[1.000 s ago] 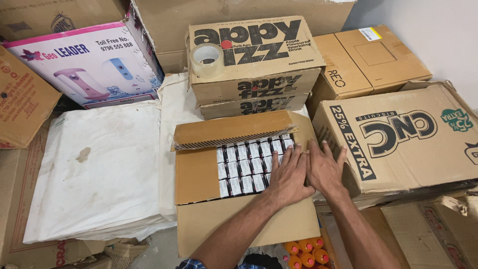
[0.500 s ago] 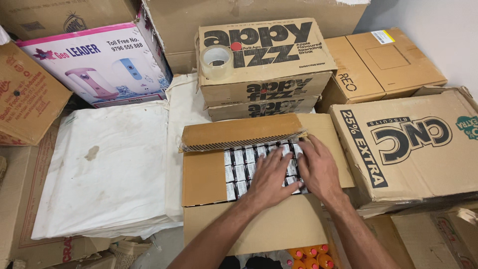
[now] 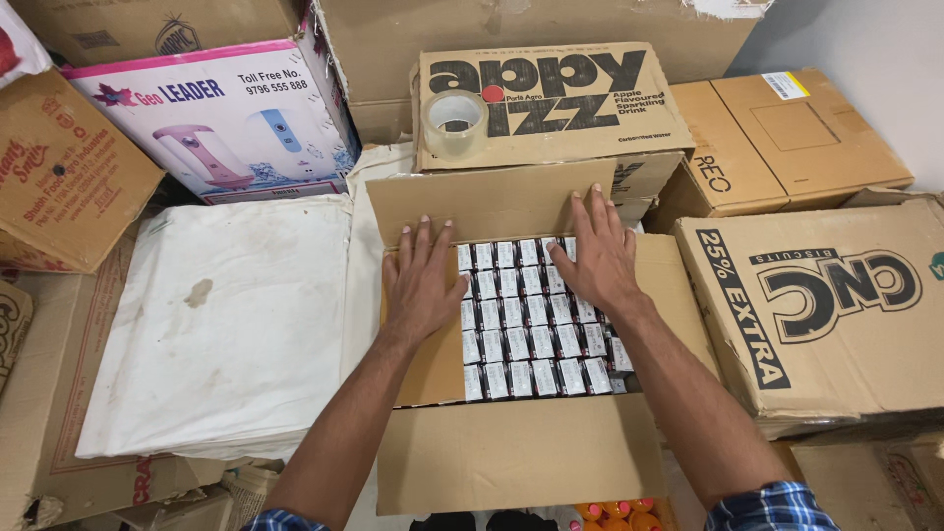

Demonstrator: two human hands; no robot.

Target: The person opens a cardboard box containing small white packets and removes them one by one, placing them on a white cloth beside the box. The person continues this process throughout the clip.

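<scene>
An open cardboard carton (image 3: 511, 457) sits in front of me, packed with several rows of small white and black packets (image 3: 536, 339). My left hand (image 3: 421, 280) lies flat, fingers spread, on the carton's left flap and the left edge of the packets. My right hand (image 3: 598, 258) rests flat on the packets at the upper right, fingertips reaching the far flap (image 3: 482, 202). Neither hand holds anything.
A roll of clear tape (image 3: 453, 125) stands on a printed drink carton (image 3: 560, 103) behind. A large biscuit carton (image 3: 826, 295) lies to the right, plain brown boxes (image 3: 787, 138) behind it. White sacking (image 3: 216, 324) lies at left, an appliance box (image 3: 211, 118) beyond. Orange bottle caps (image 3: 615, 513) show below.
My hands have spread apart: the left moved onto the left flap, the right slid up toward the far flap. The far flap now stands more upright and more packets show.
</scene>
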